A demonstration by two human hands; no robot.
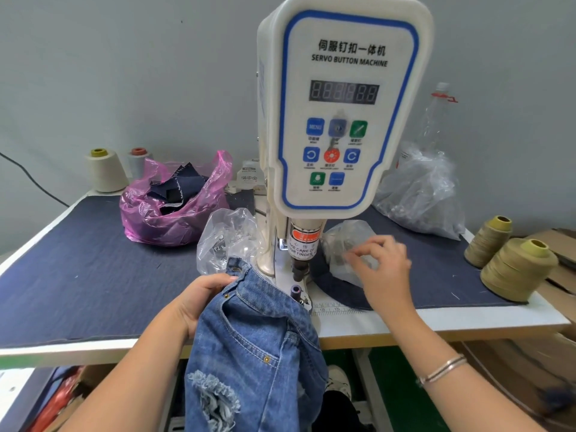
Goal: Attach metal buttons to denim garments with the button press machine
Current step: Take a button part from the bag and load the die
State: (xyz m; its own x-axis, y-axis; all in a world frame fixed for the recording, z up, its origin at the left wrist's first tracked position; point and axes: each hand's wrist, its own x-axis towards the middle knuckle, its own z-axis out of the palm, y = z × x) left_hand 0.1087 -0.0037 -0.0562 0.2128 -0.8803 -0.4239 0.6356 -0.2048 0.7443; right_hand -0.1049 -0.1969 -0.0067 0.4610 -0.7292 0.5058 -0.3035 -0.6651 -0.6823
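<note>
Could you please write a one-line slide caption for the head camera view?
At the servo button machine, the left hand grips jeans while the right hand reaches into a clear bag.

Blue ripped jeans [255, 353] hang over tabletop front edge, waistband up by white servo button machine [339, 104], standing upright mid-tabletop toward back.

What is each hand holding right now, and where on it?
The left hand grips the jeans at the waistband. The right hand reaches into a small clear bag; whether it pinches anything cannot be told.
</note>
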